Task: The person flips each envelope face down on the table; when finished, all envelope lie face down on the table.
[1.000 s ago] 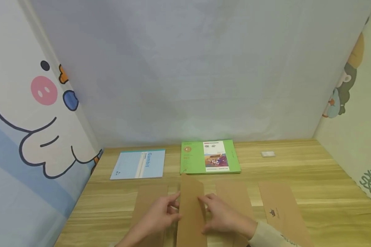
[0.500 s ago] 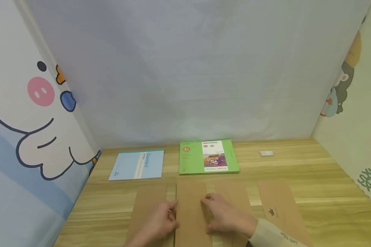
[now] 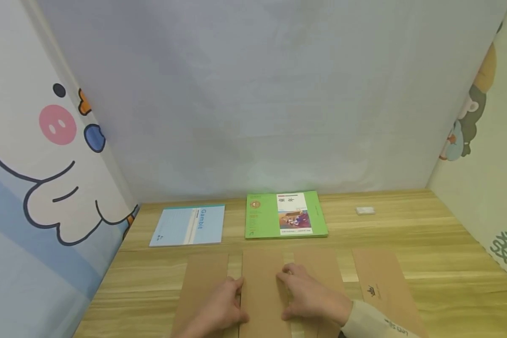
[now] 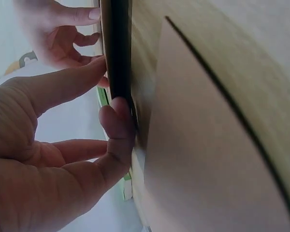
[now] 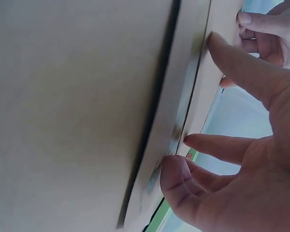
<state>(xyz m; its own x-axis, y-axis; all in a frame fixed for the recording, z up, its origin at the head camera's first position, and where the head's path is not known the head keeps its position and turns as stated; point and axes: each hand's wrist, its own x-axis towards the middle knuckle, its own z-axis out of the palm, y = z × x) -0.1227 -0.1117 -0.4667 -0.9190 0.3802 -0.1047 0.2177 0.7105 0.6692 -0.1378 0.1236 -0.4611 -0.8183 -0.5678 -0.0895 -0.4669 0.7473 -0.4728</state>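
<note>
A plain brown kraft-cover notebook (image 3: 263, 293) lies lengthwise between my two hands. My left hand (image 3: 219, 306) is at its left edge, the thumb on top and a bent finger (image 4: 117, 121) tucked against the side in the left wrist view. My right hand (image 3: 310, 295) touches the right edge with thumb and fairly straight index finger; other fingertips (image 5: 174, 169) bend down beside the edge in the right wrist view. Brown notebooks lie on either side, one (image 3: 204, 277) partly under my left forearm, another (image 3: 319, 264) partly behind my right hand.
Farther right lies a brown notebook (image 3: 382, 277) with a crown print. Along the back of the wooden table (image 3: 431, 234) are a pale blue notebook (image 3: 173, 227), green books (image 3: 262, 220) and a small white block (image 3: 365, 211). Printed curtains (image 3: 253, 94) stand behind and at both sides.
The middle notebook's brown cover, tilted up a second ago, now lies flat. Both hands stay at its edges; the left has moved slightly toward me.
</note>
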